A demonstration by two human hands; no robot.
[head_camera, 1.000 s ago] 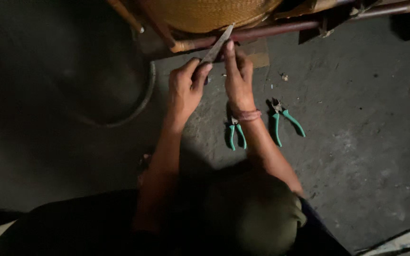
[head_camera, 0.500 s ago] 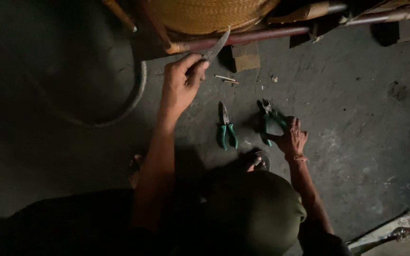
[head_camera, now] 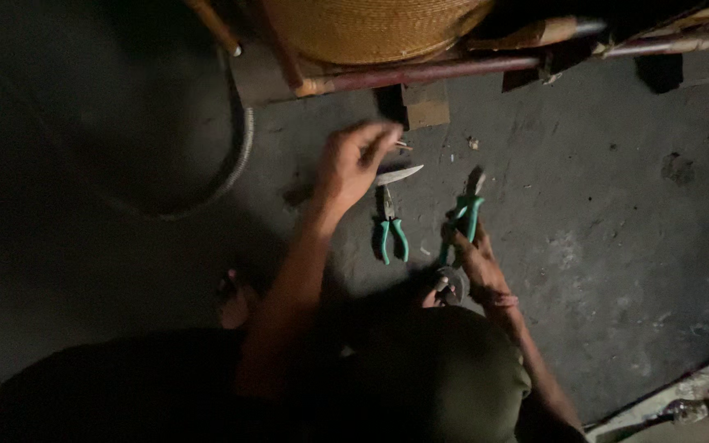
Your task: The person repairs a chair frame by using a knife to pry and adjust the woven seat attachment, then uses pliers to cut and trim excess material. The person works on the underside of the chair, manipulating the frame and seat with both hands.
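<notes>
Dark grey concrete floor (head_camera: 601, 230) everywhere, pretty dimly lit, with a person crouched low over it in olive-green clothes. Up at the far edge sat a woven golden-yellow cane seat (head_camera: 371, 29) on a reddish-brown wooden frame rail (head_camera: 420, 75), and a small tan block of wood (head_camera: 426, 105) lay on the floor just under that rail. Off to one side a grey curved hoop (head_camera: 235, 160) rested on the concrete.

Their left hand (head_camera: 353, 164) was up off the floor with the fingers curled around the handle end of a thin grey knife blade (head_camera: 397, 175), though it was a bit blurry, so I couldn't swear how tight that hold was. Just below the blade, a pair of green-handled pliers (head_camera: 391, 230) lay flat on the floor, untouched, handles pointing back toward the person.

Right hand (head_camera: 473, 262) was closed around the handles of a second green-handled cutter (head_camera: 465, 215), jaws pointing away toward the chair frame. Those two tools were near each other but not touching.
</notes>
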